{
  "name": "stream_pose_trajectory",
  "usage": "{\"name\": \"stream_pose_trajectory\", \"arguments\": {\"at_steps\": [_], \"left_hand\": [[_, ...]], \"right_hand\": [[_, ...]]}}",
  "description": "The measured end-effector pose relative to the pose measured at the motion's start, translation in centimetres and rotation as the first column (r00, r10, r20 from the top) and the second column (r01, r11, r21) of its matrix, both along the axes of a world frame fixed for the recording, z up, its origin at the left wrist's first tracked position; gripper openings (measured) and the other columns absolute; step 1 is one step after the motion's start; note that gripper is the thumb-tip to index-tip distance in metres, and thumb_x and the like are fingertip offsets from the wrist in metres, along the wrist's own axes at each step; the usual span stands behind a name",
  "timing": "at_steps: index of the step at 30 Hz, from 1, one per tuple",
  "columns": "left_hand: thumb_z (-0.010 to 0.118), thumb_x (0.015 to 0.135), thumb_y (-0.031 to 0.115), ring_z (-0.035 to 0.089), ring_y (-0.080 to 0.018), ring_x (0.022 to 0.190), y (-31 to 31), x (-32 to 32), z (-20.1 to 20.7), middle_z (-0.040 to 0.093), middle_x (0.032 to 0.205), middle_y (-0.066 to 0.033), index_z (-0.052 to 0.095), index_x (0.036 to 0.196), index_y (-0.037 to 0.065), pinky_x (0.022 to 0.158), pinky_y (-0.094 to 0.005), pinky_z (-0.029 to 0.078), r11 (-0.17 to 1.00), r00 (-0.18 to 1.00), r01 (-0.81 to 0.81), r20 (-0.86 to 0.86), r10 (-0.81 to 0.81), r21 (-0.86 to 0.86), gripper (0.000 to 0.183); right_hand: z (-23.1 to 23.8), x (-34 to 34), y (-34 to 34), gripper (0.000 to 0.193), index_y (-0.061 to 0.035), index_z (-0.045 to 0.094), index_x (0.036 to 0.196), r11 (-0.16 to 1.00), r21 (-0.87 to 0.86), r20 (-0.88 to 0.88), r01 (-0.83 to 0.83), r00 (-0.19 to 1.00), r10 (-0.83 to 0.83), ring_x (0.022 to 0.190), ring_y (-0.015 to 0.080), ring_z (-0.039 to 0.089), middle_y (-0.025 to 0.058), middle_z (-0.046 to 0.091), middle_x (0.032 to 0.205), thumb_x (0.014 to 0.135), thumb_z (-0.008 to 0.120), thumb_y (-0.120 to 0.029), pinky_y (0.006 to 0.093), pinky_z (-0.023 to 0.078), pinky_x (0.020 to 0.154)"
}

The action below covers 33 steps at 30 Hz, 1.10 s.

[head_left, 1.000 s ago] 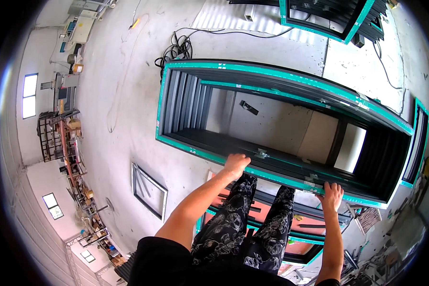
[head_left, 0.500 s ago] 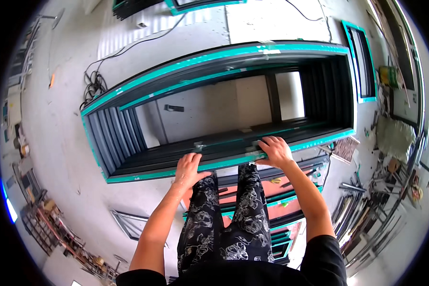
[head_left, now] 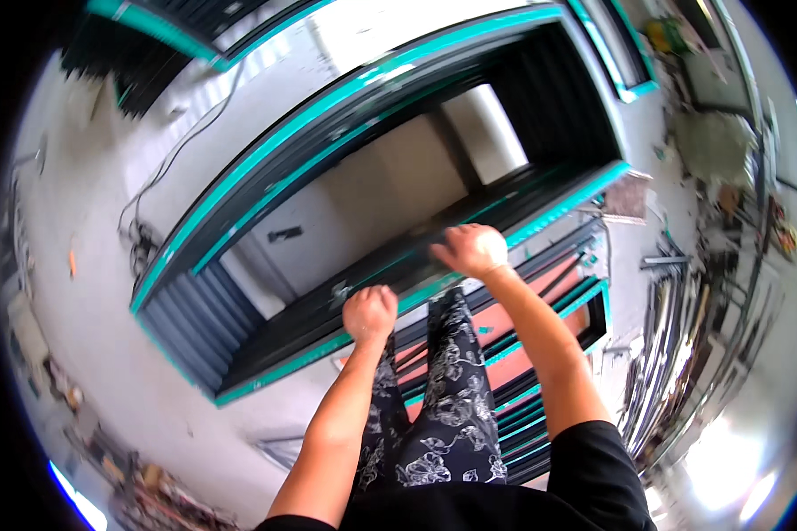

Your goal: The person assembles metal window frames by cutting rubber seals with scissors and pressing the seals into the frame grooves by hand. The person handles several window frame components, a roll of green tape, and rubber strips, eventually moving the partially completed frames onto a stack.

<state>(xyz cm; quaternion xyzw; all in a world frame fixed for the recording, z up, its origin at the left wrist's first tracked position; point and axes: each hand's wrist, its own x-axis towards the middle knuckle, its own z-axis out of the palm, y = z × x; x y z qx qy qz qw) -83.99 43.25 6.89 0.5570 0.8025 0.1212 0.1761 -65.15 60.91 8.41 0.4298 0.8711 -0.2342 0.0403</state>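
In front of me lies a stack of dark rectangular window frames [head_left: 314, 350] edged with teal tape, its hollow middle showing the floor. My left hand [head_left: 370, 312] is at the near rail, its fingers curled over the top edge. Farther right along the same rail is my right hand [head_left: 472, 250], with bent fingers pointing inward. Motion smears those fingers, and I cannot tell if they grip the rail or only rest over it. Clear tape patches stick to the rail near both hands.
Behind my legs, more teal-edged frames [head_left: 593, 310] lie over a reddish surface. Another frame stack [head_left: 155, 31] stands far left, and a narrow frame [head_left: 639, 90] lies far right. A black cable [head_left: 142, 243] coils beside the stack. Metal bars [head_left: 660, 354] crowd the right side.
The view has swung, so the stack appears tilted, its right end higher. My left hand has curled up more, and my right hand's fingers have turned inward and blurred.
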Motion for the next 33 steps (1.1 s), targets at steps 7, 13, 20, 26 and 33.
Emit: {"name": "stream_pose_trajectory", "arguments": {"at_steps": [7, 13, 20, 26, 33], "left_hand": [[0.048, 0.089, 0.021, 0.06, -0.0361, 0.066, 0.5, 1.4, -0.7, 0.063, 0.071, -0.0139, 0.061, 0.068, 0.004, 0.06, -0.0483, 0.047, 0.998, 0.996, 0.054, -0.068, -0.052, 0.015, 0.03], [0.046, 0.088, 0.02, 0.06, -0.0355, 0.068, -0.1, 0.9, -2.5, 0.064, 0.073, -0.0139, 0.066, 0.074, 0.005, 0.063, -0.0475, 0.048, 0.996, 0.991, 0.088, -0.103, -0.088, -0.002, 0.029], [0.043, 0.093, 0.022, 0.061, -0.038, 0.075, -0.7, 1.1, -2.9, 0.065, 0.081, -0.016, 0.067, 0.079, 0.005, 0.067, -0.0487, 0.047, 0.994, 0.987, 0.067, -0.138, -0.078, -0.087, 0.033], [0.04, 0.094, 0.021, 0.06, -0.0397, 0.077, -1.2, 0.6, -3.4, 0.065, 0.081, -0.0168, 0.066, 0.081, 0.003, 0.07, -0.0501, 0.046, 0.995, 0.99, 0.073, -0.113, -0.079, -0.061, 0.035], [0.023, 0.099, 0.039, 0.063, -0.0433, 0.089, 0.2, 4.9, -1.5, 0.068, 0.092, -0.0225, 0.07, 0.084, 0.0, 0.08, -0.0543, 0.047, 0.85, 0.873, -0.206, -0.484, -0.065, -0.485, 0.063]], "right_hand": [[-1.1, 1.8, 0.7, 0.034, -0.0072, 0.061, 0.067, 0.999, 0.036, -0.085, 0.036, 0.996, -0.033, 0.066, 0.0301, 0.064, 0.0105, 0.062, 0.065, 0.081, 0.061, -0.038, 0.0427, 0.053, 0.061], [-2.5, 2.1, 0.1, 0.029, -0.0083, 0.059, 0.062, 0.987, 0.104, -0.222, 0.122, 0.97, -0.096, 0.059, 0.0305, 0.062, 0.01, 0.059, 0.06, 0.079, 0.061, -0.032, 0.0432, 0.051, 0.057], [-3.0, 2.7, -0.3, 0.024, -0.0089, 0.056, 0.061, 0.968, 0.123, -0.325, 0.217, 0.931, -0.167, 0.06, 0.0293, 0.062, 0.0086, 0.059, 0.059, 0.076, 0.061, -0.028, 0.0422, 0.05, 0.057], [-2.9, 3.2, -0.4, 0.021, -0.008, 0.059, 0.065, 0.969, 0.048, -0.387, 0.243, 0.899, -0.207, 0.063, 0.0299, 0.063, 0.0097, 0.062, 0.064, 0.075, 0.058, -0.027, 0.0425, 0.05, 0.06], [-2.0, 7.8, -2.2, 0.008, -0.0083, 0.061, 0.076, 0.96, -0.056, -0.456, 0.276, 0.848, -0.27, 0.084, 0.0267, 0.06, 0.0075, 0.06, 0.08, 0.076, 0.059, -0.017, 0.0372, 0.047, 0.077]]}}
